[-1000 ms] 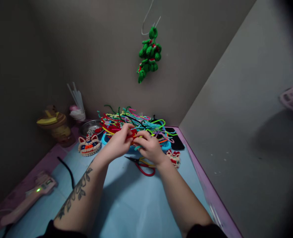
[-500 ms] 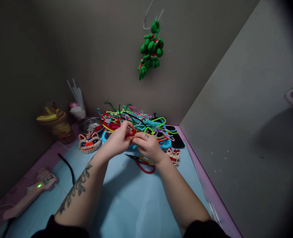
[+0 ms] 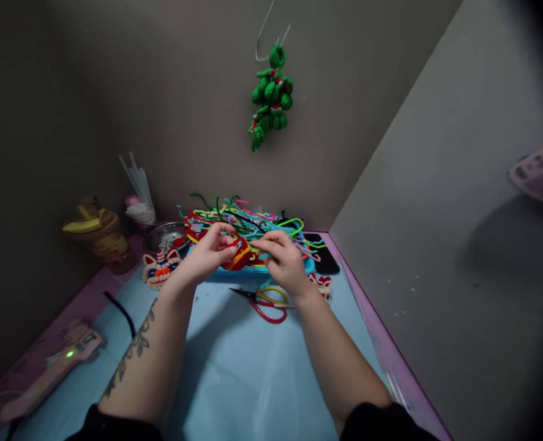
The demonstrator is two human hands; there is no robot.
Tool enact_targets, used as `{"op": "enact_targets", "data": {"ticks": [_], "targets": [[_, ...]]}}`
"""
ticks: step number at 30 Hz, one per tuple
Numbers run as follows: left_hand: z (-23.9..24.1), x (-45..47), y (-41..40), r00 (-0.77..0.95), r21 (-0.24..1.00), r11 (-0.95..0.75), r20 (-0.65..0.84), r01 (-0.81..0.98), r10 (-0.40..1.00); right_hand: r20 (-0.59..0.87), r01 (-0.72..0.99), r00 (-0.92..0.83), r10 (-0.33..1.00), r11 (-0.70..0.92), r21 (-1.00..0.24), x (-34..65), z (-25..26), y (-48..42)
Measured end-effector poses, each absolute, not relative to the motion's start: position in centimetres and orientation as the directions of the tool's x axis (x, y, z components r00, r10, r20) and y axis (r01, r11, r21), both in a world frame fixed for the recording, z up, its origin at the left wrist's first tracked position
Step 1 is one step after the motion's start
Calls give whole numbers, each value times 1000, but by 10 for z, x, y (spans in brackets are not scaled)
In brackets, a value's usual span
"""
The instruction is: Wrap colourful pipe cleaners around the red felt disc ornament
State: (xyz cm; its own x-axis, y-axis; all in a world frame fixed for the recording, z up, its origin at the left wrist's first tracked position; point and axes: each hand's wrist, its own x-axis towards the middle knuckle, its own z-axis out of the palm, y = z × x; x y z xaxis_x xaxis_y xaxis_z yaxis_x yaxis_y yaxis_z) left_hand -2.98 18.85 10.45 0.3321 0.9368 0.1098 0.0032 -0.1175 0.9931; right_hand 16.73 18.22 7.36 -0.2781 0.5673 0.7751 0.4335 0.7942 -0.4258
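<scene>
My left hand point(image 3: 211, 248) pinches a small red and orange piece point(image 3: 239, 254) that looks made of pipe cleaners. Close on its right, my right hand point(image 3: 283, 260) has thumb and forefinger together on a thin yellowish strand point(image 3: 253, 245); whether that strand joins the red piece I cannot tell. Both hands are raised in front of a blue tray point(image 3: 308, 267) heaped with pipe cleaners point(image 3: 253, 223) in many colours. Below them on the mat lie scissors point(image 3: 271, 320) with one red and one yellow handle, blades pointing left.
Cream animal-face crafts point(image 3: 156, 269) sit at both sides of the tray. A metal bowl point(image 3: 149, 237), a brown lidded cup point(image 3: 108, 245) and a pink glue gun point(image 3: 46, 380) with a green light stand left. A dark phone point(image 3: 329, 257) lies right. A green ornament point(image 3: 273, 92) hangs above.
My hands have drawn slightly apart, my right hand shifting right. The red and orange piece now shows more between them. The view has shifted a little.
</scene>
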Motion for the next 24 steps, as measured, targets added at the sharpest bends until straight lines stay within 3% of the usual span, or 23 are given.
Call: {"op": "enact_targets", "data": {"ticks": [6,9,12,14,18,24], "targets": [[98,-28,189,471,990,-138,118,7,874,613,490,-486,623,775,-399,168,77,180],[98,-25,188,420,955,-257,175,146,891,560,480,-495,664,747,-461,164,74,183],[102,-27,189,155,756,-468,450,458,879,525,512,-396,754,656,-555,165,72,187],[106,-29,189,152,600,-532,567,597,809,496,532,-311,811,581,-616,168,72,190],[107,-24,184,397,489,-610,474,623,786,489,516,-232,841,532,-671,177,74,194],[99,-2,178,426,393,-564,386,726,818,501,568,-194,843,513,-643,177,77,189]]}}
